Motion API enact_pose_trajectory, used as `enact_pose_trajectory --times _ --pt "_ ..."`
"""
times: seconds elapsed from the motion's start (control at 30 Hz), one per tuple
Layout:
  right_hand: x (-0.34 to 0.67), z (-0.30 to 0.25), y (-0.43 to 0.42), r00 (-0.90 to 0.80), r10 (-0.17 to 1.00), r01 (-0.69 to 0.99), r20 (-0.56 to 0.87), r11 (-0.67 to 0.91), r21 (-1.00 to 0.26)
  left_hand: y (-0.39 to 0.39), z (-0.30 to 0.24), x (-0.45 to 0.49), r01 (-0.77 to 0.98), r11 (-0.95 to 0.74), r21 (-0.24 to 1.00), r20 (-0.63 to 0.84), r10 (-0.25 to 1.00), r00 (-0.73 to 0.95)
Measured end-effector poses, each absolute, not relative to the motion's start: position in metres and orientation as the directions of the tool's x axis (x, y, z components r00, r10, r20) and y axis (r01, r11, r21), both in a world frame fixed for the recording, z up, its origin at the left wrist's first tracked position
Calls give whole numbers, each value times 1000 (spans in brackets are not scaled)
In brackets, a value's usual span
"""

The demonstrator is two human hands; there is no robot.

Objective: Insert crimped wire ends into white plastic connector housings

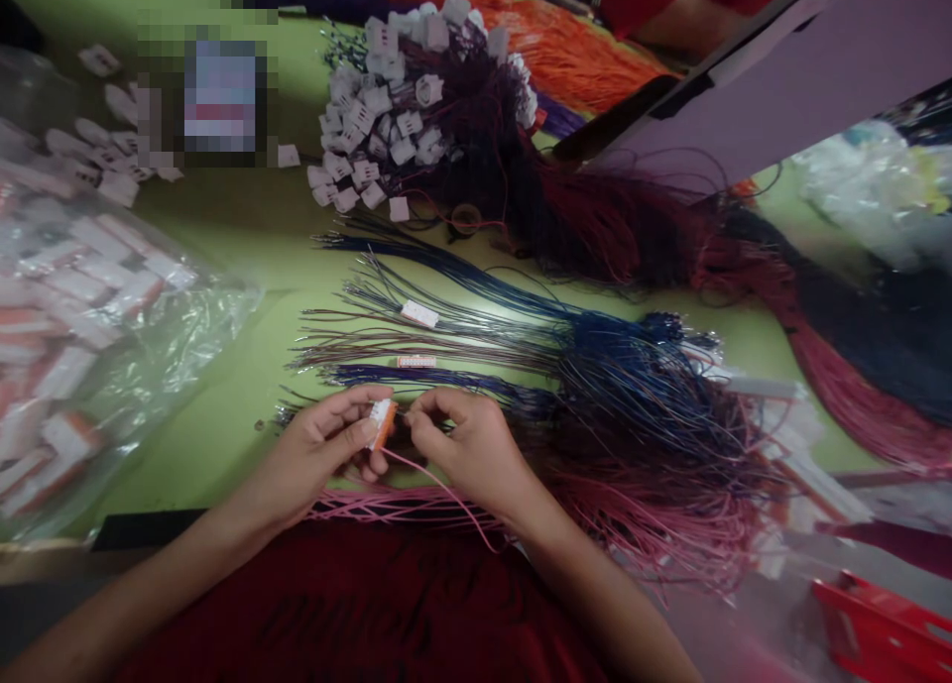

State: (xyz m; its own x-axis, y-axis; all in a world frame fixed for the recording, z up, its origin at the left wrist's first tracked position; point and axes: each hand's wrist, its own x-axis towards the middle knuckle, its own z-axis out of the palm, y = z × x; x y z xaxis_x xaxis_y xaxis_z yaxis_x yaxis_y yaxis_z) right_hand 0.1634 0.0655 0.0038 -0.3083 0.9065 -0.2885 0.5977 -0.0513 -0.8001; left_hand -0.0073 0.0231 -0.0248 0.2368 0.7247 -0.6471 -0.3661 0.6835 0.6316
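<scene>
My left hand (pixel 327 440) grips a small white and orange connector housing (pixel 383 425) between thumb and fingers. A pink wire (pixel 438 480) runs from the housing's lower end and curves down to the right. Just right of the housing, my right hand (pixel 472 445) is closed in a pinch on a thin wire, its tip close to the orange face. Whether that tip touches the housing cannot be made out. Beyond my hands, a white connector (pixel 420 314) and another connector with an orange edge (pixel 416 362) lie on rows of loose wires (pixel 476 351).
Pink wires (pixel 357 503) lie along the near edge. Left is a clear plastic bag (pixel 215 316) of connectors. At the back sits a heap of wired white connectors (pixel 372 108), with orange wires (pixel 565 49) behind. A panel (pixel 766 88) slants at upper right; a red crate (pixel 885 624) stands lower right.
</scene>
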Motion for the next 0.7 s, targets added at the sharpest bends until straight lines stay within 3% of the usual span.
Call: enact_pose_trajectory --times 0.33,0.7 --pt "159 2 60 -336 896 595 -289 -36 -803 22 -24 -4 -280 658 699 -624 752 210" --pt "160 -1 53 -330 928 528 -174 28 -849 22 -14 -2 -253 640 726 -610 768 195"
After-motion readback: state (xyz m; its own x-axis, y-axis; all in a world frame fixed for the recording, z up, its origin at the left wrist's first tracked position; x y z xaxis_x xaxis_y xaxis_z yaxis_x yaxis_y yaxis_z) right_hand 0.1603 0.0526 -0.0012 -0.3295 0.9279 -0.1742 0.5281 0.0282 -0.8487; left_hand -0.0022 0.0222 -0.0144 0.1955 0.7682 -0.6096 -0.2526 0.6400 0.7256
